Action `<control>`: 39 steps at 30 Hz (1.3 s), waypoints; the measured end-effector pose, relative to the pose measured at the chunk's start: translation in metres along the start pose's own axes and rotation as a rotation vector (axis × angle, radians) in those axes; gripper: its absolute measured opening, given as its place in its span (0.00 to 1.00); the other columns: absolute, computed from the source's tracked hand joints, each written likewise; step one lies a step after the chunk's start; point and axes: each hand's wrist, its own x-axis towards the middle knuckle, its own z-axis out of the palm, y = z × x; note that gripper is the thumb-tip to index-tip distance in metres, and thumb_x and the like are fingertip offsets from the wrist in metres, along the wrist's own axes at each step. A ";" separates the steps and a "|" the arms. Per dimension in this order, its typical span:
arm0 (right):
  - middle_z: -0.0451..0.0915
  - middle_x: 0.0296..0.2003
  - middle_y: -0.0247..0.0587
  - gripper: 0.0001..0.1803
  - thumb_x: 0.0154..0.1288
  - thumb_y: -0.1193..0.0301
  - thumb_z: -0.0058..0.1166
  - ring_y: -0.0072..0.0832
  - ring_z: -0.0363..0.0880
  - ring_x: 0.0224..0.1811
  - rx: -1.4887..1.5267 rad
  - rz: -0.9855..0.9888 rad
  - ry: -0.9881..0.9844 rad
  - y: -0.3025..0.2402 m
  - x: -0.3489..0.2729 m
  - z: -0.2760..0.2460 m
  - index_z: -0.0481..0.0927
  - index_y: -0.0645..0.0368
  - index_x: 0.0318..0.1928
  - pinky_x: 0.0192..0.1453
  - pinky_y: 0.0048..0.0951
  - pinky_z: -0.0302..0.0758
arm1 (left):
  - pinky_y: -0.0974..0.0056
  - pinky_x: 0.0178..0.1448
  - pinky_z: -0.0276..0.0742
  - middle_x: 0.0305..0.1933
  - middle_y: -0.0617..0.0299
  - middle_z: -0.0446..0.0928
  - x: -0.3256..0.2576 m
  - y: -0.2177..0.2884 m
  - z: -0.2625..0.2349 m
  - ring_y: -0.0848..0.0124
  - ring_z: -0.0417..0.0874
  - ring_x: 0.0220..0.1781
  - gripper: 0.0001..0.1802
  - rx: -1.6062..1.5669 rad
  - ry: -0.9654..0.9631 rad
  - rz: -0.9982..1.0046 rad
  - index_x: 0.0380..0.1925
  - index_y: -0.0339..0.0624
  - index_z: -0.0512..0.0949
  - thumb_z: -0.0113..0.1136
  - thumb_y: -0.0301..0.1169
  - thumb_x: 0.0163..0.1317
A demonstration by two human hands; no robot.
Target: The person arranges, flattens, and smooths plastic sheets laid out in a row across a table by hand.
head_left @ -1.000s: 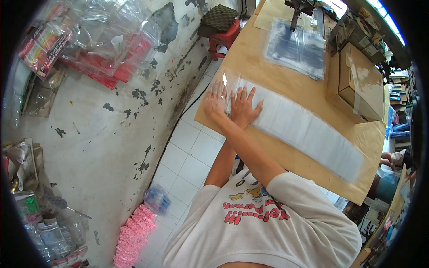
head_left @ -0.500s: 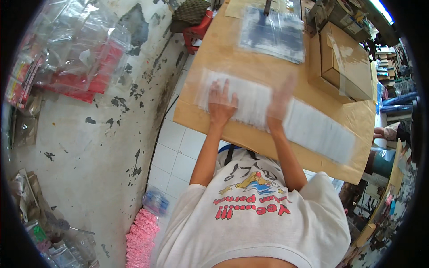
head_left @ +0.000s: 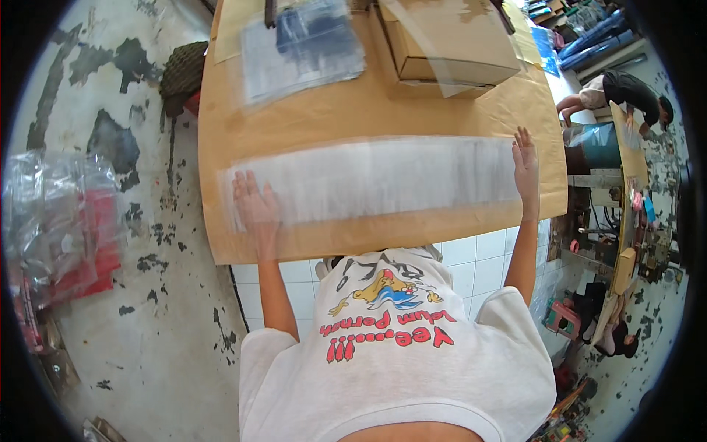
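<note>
A long, whitish row of thin clear plastic pieces [head_left: 398, 180], which look like overlapping bags or sleeves, stretches across the table in front of me. My left hand [head_left: 255, 206] lies flat over the row's left end, fingers spread and slightly blurred. At the opposite end, my right hand [head_left: 525, 173] stands on edge against the row, its fingers stretched out. Neither hand grips anything. Single pieces in the row are too smeared to tell apart.
Brown paper covers the table [head_left: 309, 140]. Behind the row are a stack of clear plastic bags [head_left: 302, 62] and a cardboard box [head_left: 449, 44]. Hanging plastic packs [head_left: 62, 228] are on the peeling wall at left. Another person [head_left: 626, 96] bends over at far right.
My right hand has slid from the middle of the row to its right end. My left hand remains at the left end. The whole view has turned, so the row now lies nearly level.
</note>
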 end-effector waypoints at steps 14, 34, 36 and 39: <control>0.68 0.70 0.55 0.32 0.66 0.60 0.62 0.47 0.63 0.75 -0.655 -0.205 -0.203 0.067 0.031 -0.035 0.73 0.63 0.66 0.78 0.45 0.58 | 0.48 0.82 0.49 0.78 0.41 0.57 0.003 -0.003 0.004 0.45 0.54 0.80 0.30 0.115 -0.039 0.080 0.74 0.34 0.59 0.43 0.37 0.77; 0.63 0.74 0.51 0.32 0.68 0.55 0.58 0.45 0.57 0.78 -0.769 -0.250 -0.255 0.083 0.028 -0.020 0.72 0.59 0.67 0.81 0.44 0.50 | 0.61 0.59 0.77 0.56 0.55 0.83 -0.014 0.020 -0.120 0.63 0.83 0.55 0.25 -0.316 -0.864 -0.501 0.52 0.38 0.83 0.65 0.47 0.66; 0.62 0.74 0.51 0.32 0.68 0.55 0.58 0.45 0.57 0.78 -0.771 -0.250 -0.265 0.078 0.030 -0.020 0.72 0.59 0.67 0.81 0.44 0.49 | 0.56 0.60 0.75 0.55 0.54 0.83 -0.019 0.047 -0.094 0.59 0.82 0.54 0.23 -0.016 -0.486 -0.340 0.51 0.44 0.84 0.64 0.48 0.65; 0.62 0.74 0.51 0.32 0.68 0.55 0.59 0.44 0.57 0.78 -0.739 -0.257 -0.266 0.076 0.032 -0.013 0.72 0.59 0.67 0.81 0.44 0.49 | 0.46 0.70 0.64 0.66 0.51 0.74 -0.023 0.065 -0.046 0.54 0.74 0.65 0.25 0.033 -0.131 -0.074 0.59 0.54 0.80 0.62 0.50 0.65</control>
